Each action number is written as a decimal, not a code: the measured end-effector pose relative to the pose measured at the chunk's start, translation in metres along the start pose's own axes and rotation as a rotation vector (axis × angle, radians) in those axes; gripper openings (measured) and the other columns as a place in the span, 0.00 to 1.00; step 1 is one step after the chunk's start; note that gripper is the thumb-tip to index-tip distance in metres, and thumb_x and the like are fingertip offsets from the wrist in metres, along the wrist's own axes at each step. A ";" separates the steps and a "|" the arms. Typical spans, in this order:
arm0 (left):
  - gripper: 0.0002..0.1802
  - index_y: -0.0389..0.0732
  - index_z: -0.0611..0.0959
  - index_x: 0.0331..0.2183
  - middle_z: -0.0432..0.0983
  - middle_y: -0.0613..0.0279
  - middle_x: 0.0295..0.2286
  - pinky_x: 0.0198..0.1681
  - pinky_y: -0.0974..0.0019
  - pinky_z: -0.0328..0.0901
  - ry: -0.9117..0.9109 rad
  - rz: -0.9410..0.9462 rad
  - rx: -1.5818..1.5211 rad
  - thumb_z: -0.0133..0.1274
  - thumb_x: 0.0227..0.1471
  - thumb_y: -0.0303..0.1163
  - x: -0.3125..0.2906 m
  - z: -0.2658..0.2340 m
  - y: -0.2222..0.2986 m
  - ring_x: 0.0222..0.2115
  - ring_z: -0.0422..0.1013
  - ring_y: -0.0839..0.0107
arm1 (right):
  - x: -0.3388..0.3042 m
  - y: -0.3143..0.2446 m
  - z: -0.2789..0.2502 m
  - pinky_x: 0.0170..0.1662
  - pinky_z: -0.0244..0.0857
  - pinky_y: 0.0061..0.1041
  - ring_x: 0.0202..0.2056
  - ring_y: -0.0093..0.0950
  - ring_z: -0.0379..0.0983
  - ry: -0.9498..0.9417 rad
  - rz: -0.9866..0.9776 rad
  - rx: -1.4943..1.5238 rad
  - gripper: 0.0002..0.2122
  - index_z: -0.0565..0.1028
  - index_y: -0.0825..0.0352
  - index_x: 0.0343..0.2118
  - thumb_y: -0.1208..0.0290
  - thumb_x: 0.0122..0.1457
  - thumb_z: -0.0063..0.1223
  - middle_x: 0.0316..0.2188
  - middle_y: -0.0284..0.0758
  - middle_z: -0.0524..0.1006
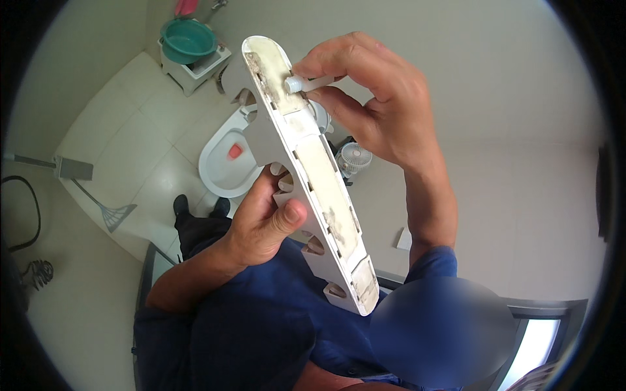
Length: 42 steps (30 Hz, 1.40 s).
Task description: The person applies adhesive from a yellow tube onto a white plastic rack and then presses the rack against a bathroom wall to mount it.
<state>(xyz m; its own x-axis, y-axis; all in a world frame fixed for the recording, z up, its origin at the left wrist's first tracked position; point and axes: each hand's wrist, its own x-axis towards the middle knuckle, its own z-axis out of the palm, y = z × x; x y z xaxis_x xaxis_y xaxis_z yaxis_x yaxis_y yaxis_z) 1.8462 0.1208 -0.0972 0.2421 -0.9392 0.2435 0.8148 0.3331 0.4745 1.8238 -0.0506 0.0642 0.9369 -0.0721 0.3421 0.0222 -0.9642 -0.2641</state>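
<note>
Gripping rack (319,176) mid-air in left hand (267,225), pinching tube (317,83) in right hand (385,91), at upper strip (277,77). Looks partway: busy there, not yet at lower strip (334,205).

Holds rack (323,176) in front of toilet (215,173)
Has basin (187,40) on box (188,78) to the toilet's left, fan (355,158) to its right.
</note>
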 end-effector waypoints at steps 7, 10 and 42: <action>0.47 0.29 0.53 0.63 0.62 0.56 0.56 0.61 0.64 0.54 -0.004 -0.015 -0.028 0.55 0.60 0.52 -0.001 -0.004 -0.001 0.55 0.60 0.71 | 0.006 0.005 0.000 0.38 0.75 0.24 0.36 0.28 0.79 -0.060 0.006 -0.003 0.12 0.81 0.69 0.35 0.86 0.46 0.64 0.35 0.35 0.81; 0.47 0.29 0.52 0.63 0.61 0.56 0.56 0.61 0.64 0.54 0.008 -0.020 -0.054 0.55 0.59 0.52 -0.001 -0.003 -0.001 0.56 0.60 0.71 | 0.010 0.012 0.004 0.36 0.74 0.27 0.34 0.31 0.79 -0.035 -0.030 0.004 0.12 0.81 0.66 0.35 0.84 0.46 0.63 0.33 0.35 0.80; 0.49 0.30 0.52 0.63 0.61 0.57 0.57 0.61 0.65 0.54 0.016 -0.057 -0.120 0.57 0.58 0.53 -0.003 -0.003 -0.003 0.57 0.59 0.71 | 0.035 0.020 0.011 0.33 0.72 0.31 0.30 0.37 0.78 0.002 -0.054 -0.053 0.11 0.81 0.64 0.35 0.82 0.47 0.63 0.30 0.38 0.79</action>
<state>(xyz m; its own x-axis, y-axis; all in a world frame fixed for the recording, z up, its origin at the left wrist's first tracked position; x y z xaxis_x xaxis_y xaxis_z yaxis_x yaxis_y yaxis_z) 1.8449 0.1221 -0.1014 0.2016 -0.9578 0.2050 0.8842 0.2680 0.3826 1.8611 -0.0700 0.0614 0.9343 -0.0200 0.3559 0.0540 -0.9790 -0.1967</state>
